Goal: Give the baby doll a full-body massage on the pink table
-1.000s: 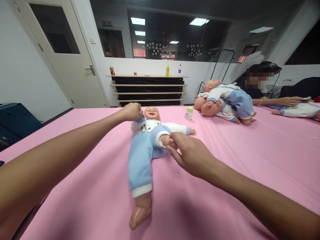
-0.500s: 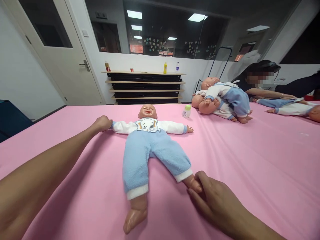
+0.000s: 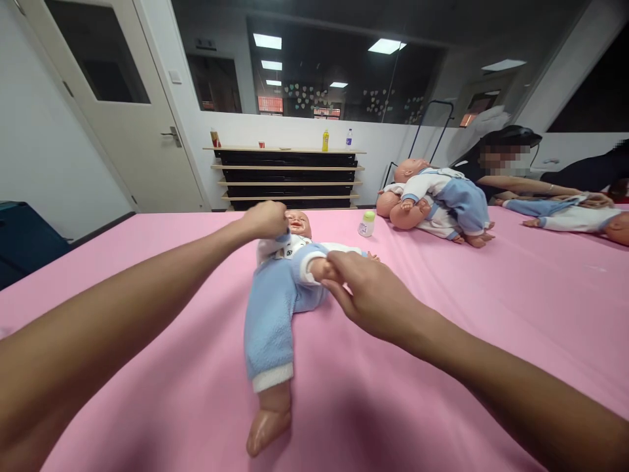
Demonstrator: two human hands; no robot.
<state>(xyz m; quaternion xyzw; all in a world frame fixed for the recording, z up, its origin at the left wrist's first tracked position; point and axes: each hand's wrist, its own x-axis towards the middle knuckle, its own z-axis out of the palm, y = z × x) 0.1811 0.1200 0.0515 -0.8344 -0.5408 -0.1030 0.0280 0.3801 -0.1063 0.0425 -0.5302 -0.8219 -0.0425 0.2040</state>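
Though illegible, bottle label point(image 3: 364, 229) beyond right fingers point(image 3: 343, 265) round doll's point(image 3: 269, 314) foot point(image 3: 320, 269), left fingers point(image 3: 276, 215) round its arm point(image 3: 268, 248).

We seem to be in an infant-care training room: matching baby dolls point(image 3: 464, 200) (piled toward two o'clock), pink-covered table point(image 3: 531, 301), interior window point(image 3: 314, 59) at twelve.

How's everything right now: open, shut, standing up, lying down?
Front baby doll: on its back, one leg bent
Left hand: closed on the doll's arm
Right hand: holding the raised foot
Green-capped bottle: upright, shut
Yellow bottle: upright
Stacked dolls: lying, piled up
Far-right doll: lying down
Door: shut
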